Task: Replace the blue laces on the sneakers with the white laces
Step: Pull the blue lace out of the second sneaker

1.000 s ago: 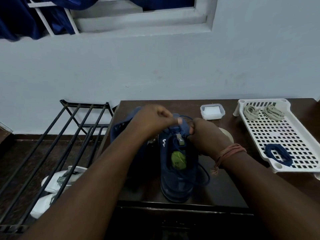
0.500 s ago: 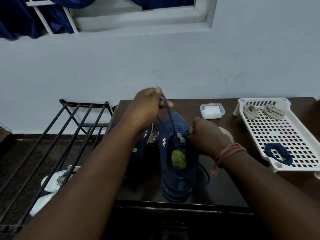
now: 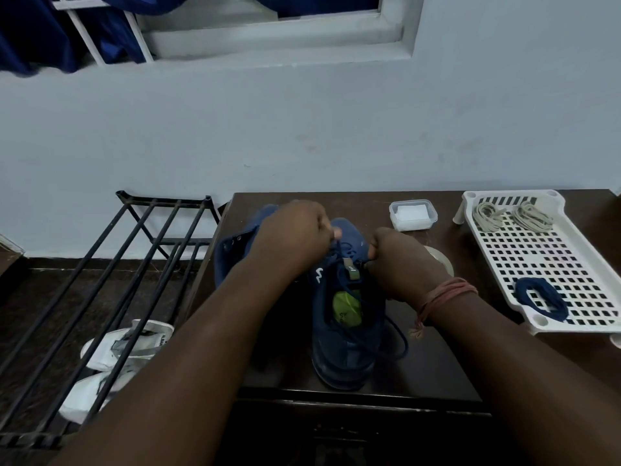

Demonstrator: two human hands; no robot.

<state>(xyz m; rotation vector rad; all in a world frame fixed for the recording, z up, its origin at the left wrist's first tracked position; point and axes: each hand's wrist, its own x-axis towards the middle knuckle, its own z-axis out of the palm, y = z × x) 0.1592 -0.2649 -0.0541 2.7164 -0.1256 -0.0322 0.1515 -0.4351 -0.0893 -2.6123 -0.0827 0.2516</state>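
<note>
Sneakers, 2, navy: right sneaker [image 3: 346, 334] mid-table [image 3: 433, 368], blue lace [image 3: 396, 338] half-threaded, pinched by left hand [image 3: 295, 237] and right hand [image 3: 400, 264]. White tray [image 3: 571, 264] far right: 2 white lace bundles [image 3: 487, 215], coiled blue lace [image 3: 541, 299].

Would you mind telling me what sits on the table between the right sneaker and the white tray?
In the head view, a roll of tape lies between the right sneaker and the white tray, partly hidden by the right hand.

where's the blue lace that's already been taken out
In the head view, the coiled blue lace lies in the white tray on the right of the table, at the tray's near end, with two white lace bundles at its far end.
</note>
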